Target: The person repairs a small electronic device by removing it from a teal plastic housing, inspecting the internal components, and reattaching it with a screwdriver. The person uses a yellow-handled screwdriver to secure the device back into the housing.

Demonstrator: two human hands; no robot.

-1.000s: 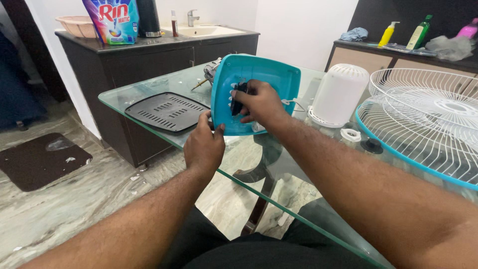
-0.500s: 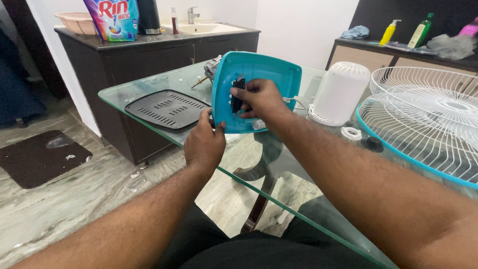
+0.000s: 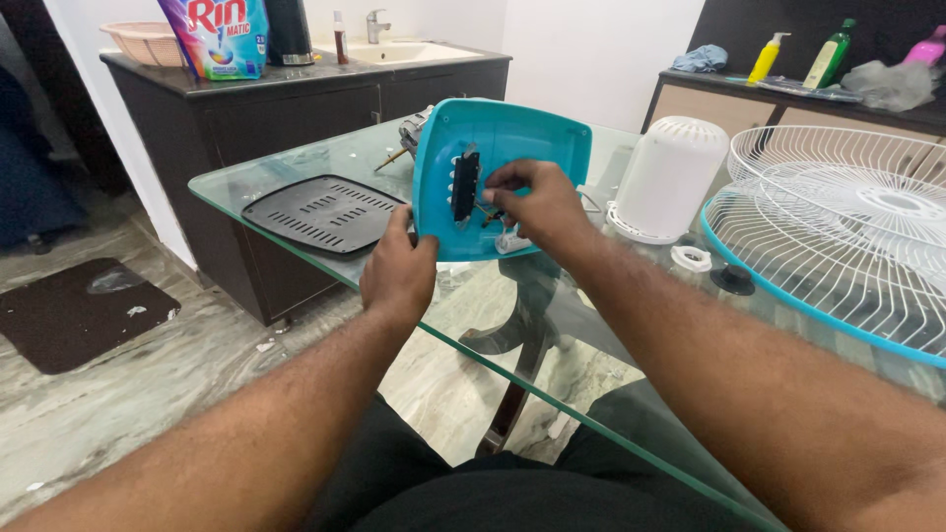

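Since the earlier frames the turquoise fan housing (image 3: 512, 148) has tipped slightly more upright and the right hand (image 3: 537, 202) has shifted onto the wiring beside the black switch block (image 3: 464, 187). The left hand (image 3: 399, 271) clamps the housing's lower left edge above the glass table (image 3: 296, 167); the right pinches wires inside. The black vented cover (image 3: 320, 212) lies detached left of the grip, so the housing is open and reassembly remains. Far left behind, a colourful detergent pouch (image 3: 219, 37); far right, yellow, green and pink bottles (image 3: 826, 57).

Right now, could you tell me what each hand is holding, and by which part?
The left hand grips the teal plastic cover by its lower left edge, keeping it upright. The right hand pinches small parts beside the black switch block inside it.
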